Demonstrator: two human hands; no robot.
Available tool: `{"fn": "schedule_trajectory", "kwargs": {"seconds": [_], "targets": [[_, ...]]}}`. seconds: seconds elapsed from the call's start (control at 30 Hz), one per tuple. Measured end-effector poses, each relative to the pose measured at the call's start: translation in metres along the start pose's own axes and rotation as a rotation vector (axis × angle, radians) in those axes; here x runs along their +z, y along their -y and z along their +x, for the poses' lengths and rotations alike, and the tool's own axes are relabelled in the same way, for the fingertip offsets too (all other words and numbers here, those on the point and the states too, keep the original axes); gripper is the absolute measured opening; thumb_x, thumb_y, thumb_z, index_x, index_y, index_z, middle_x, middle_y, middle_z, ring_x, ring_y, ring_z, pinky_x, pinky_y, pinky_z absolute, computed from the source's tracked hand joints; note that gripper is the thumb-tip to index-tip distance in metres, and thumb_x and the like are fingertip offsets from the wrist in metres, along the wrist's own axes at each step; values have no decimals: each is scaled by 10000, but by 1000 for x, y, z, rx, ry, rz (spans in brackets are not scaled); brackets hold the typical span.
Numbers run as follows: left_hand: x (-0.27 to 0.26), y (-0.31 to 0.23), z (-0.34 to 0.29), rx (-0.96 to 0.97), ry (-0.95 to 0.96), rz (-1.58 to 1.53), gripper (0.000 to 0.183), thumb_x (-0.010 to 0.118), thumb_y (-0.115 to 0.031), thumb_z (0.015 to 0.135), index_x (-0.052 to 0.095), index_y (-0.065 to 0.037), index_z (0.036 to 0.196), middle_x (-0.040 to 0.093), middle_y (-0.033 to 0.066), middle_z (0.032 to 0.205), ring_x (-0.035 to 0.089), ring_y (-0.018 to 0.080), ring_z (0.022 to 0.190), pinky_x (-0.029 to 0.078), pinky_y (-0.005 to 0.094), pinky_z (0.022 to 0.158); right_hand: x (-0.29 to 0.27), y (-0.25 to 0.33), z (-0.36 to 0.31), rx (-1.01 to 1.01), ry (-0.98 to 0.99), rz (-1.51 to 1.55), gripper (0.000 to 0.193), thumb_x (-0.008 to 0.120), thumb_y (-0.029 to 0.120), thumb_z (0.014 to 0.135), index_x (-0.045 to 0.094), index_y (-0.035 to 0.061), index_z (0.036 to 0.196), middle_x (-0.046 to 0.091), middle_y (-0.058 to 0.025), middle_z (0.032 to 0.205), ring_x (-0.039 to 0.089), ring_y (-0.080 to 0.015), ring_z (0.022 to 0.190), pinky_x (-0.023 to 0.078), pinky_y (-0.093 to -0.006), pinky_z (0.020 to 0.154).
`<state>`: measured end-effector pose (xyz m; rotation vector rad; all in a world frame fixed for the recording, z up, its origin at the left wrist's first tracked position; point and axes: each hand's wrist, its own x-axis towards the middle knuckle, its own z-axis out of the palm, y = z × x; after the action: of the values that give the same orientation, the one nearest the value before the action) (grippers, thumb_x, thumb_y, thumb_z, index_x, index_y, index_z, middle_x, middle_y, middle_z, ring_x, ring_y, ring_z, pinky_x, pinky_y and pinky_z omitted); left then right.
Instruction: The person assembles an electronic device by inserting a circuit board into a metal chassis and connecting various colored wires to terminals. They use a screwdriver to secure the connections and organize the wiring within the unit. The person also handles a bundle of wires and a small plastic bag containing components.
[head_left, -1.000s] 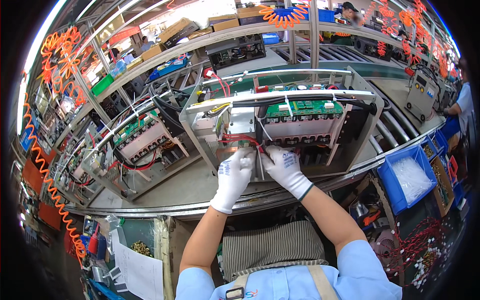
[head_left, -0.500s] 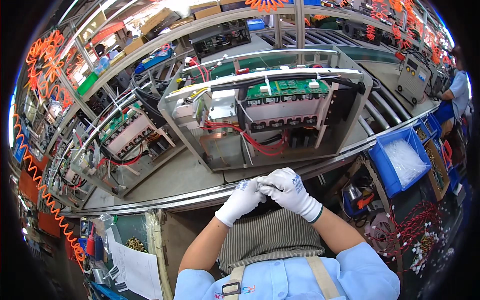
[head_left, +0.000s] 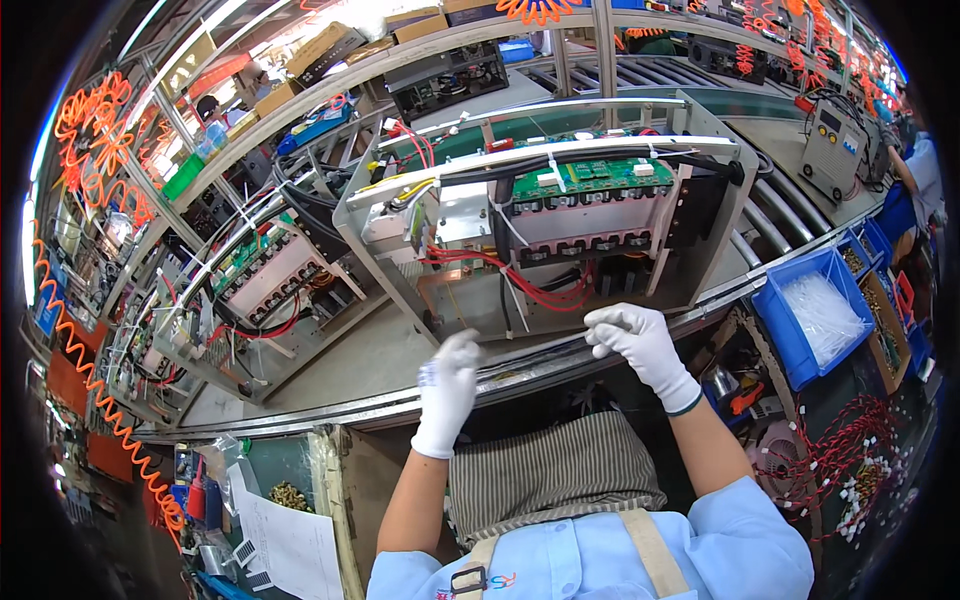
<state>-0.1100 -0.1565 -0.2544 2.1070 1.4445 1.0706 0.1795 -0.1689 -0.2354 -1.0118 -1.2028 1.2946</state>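
A metal-framed machine chassis [head_left: 440, 325] stands on the bench in front of me, with a green circuit board [head_left: 600, 178], black cables and red wires [head_left: 545, 292] inside. My left hand [head_left: 447, 395], in a white glove, is raised at the bench's front edge below the chassis. Its fingertips are smeared by motion, so what they hold, if anything, does not show. To the right, my white-gloved right hand [head_left: 643, 352] hovers near the chassis's lower front edge. Its fingers are bent and drawn together; anything between them is too small to make out.
Another open chassis [head_left: 265, 290] stands at the left. On the right are a blue bin [head_left: 820, 320] of clear plastic pieces and a bundle of red and black wires [head_left: 840, 450]. Paper sheets [head_left: 295, 545] lie lower left. A co-worker [head_left: 915, 180] is at the far right beside a grey machine [head_left: 835, 155].
My hands were together in front of me; now they are apart, the left moved left and the right moved right and up toward the chassis. The view has shifted slightly.
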Motion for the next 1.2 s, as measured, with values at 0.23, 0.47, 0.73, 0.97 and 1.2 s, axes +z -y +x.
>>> {"fn": "schedule_trajectory", "kwargs": {"seconds": [0.23,0.47,0.73,0.97,1.2], "targets": [[-12,-72,7,-205,451,-359,304,511,-6,881,654,42,1146,696,92,848,682,142,840,515,263,775,49,-4,-6,-205,46,-59,177,648,22,924,685,-21,1092,726,-67,939,688,-126,853,553,-258,784],[-23,-74,6,-409,505,-464,219,576,-70,883,676,-2,1065,671,30,781,585,81,724,452,234,658,56,-7,-7,-486,43,-212,207,646,-39,895,685,-20,1098,710,-103,1017,689,-147,906,562,-270,797],[-4,-84,29,13,184,-424,264,585,-35,924,648,3,1177,699,100,920,671,131,852,527,288,773,51,-3,27,110,50,-138,681,569,185,963,238,24,1535,703,-113,953,651,-106,701,539,-283,623],[32,-44,71,244,-129,-126,253,513,-4,925,655,23,1133,727,138,926,706,176,823,540,286,736,60,-43,88,-140,22,-920,479,529,338,968,460,75,1362,697,-226,933,686,-383,860,535,-484,779],[38,2,40,-122,-4,176,304,598,-122,872,659,5,1142,675,187,785,692,272,726,526,348,677,47,-44,93,-346,-19,-1082,283,481,346,982,544,86,1076,690,-200,861,675,-407,812,516,-532,714]]}}
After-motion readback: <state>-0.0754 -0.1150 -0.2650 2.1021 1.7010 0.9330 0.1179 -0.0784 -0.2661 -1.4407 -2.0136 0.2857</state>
